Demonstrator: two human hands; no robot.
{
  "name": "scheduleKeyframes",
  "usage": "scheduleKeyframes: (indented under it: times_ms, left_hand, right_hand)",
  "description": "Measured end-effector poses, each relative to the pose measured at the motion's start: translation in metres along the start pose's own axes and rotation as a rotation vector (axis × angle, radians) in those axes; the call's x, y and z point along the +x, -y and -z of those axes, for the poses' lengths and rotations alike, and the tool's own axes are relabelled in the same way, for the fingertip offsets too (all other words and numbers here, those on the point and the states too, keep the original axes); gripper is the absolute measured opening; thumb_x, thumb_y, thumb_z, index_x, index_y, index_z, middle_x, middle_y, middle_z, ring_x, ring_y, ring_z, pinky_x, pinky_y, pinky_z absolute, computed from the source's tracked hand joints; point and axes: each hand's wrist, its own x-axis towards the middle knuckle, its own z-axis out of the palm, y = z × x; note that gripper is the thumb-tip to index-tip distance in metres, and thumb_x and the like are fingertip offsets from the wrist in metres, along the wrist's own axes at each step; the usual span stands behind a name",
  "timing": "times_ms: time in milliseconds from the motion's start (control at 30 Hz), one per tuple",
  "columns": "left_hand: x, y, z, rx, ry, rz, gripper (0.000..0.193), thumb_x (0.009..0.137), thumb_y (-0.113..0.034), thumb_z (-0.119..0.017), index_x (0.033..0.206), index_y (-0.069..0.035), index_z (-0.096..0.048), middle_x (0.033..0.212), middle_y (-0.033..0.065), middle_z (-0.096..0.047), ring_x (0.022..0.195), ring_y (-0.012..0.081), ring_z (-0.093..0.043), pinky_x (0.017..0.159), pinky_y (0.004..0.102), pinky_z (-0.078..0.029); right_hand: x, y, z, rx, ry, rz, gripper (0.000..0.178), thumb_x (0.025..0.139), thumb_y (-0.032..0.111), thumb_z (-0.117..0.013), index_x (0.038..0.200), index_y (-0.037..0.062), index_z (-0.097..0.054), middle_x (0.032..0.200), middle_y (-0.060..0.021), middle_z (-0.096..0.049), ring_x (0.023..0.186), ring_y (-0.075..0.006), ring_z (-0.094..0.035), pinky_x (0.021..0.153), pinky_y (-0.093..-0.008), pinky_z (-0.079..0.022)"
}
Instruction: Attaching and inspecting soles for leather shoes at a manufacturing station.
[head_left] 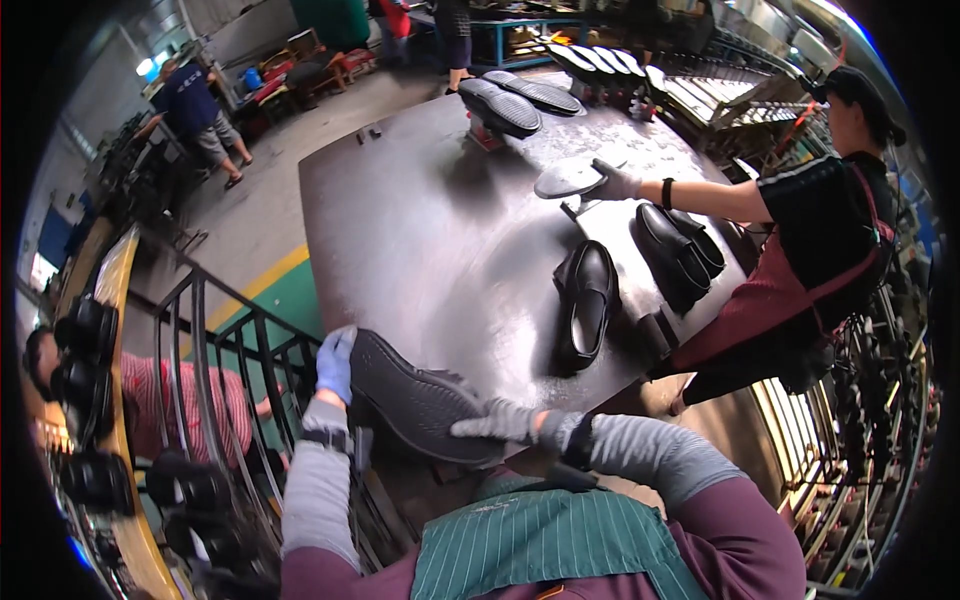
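A black shoe sole [415, 398] hangs between my hands at the near edge of the metal table [400, 240], tilted down to the right. My left hand [336, 362], in a blue glove, is closed on its upper left end. At the lower right end, my right hand [498, 421], in a grey glove, grips its edge with fingers laid across the surface. Beyond it on the table stand a black shoe [588, 305] and a pair of black shoes [680, 250]. A co-worker's gloved hand [615, 182] holds a pale grey sole [567, 180] above the table.
Dark soles [503, 108] rest on a stand at the table's far side, with several white-faced soles [598, 60] behind. A co-worker [830, 220] stands at the right. To my left are a black metal rack [235, 350] and a wooden-edged shelf [120, 400] with black shoes.
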Motion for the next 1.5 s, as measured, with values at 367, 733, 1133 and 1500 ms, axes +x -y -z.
scheduleKeyframes:
  times_ms: [367,733,1133,1500]
  left_hand:
    - [-0.08,-0.041,-0.049,0.543,0.328,-0.075,0.028,0.089,-0.03,-0.059,0.092,-0.002,-0.062,0.079,0.0059,-0.061,0.075,0.0141,-0.051,0.073,0.0286,-0.044]
    - [-0.093,0.011,-0.032,-0.333,0.674,0.029,0.053,0.092,-0.045,-0.042,0.117,0.0,-0.054,0.115,0.0112,-0.057,0.109,0.0206,-0.054,0.098,0.0336,-0.041]
    - [-0.138,-0.048,-0.05,-0.028,0.324,-0.317,0.055,0.094,-0.045,-0.035,0.102,0.003,-0.061,0.095,0.0104,-0.065,0.088,0.0181,-0.061,0.083,0.0296,-0.047]
    - [-0.312,-0.093,-0.082,0.314,0.21,-0.626,0.054,0.087,-0.04,-0.053,0.122,0.001,-0.051,0.124,0.0192,-0.052,0.114,0.0324,-0.051,0.097,0.0391,-0.04]
  right_hand:
    - [-0.055,-0.081,-0.06,0.024,0.314,0.102,0.056,0.082,0.034,-0.07,0.124,0.0017,-0.053,0.112,-0.0107,-0.063,0.105,-0.0178,-0.056,0.092,-0.0292,-0.044]
    - [0.101,0.012,-0.036,0.185,0.015,0.563,0.029,0.087,0.026,-0.064,0.109,0.0057,-0.062,0.102,-0.0057,-0.065,0.093,-0.011,-0.057,0.086,-0.028,-0.046]
    - [0.05,0.021,-0.067,0.341,-0.259,0.579,0.021,0.088,0.017,-0.064,0.101,0.0007,-0.065,0.088,-0.0012,-0.066,0.083,-0.0069,-0.057,0.077,-0.0242,-0.048]
    - [-0.081,-0.035,-0.085,0.752,0.01,0.327,0.031,0.094,0.033,-0.051,0.106,0.0064,-0.06,0.111,-0.0078,-0.059,0.101,-0.0168,-0.056,0.09,-0.0316,-0.045]
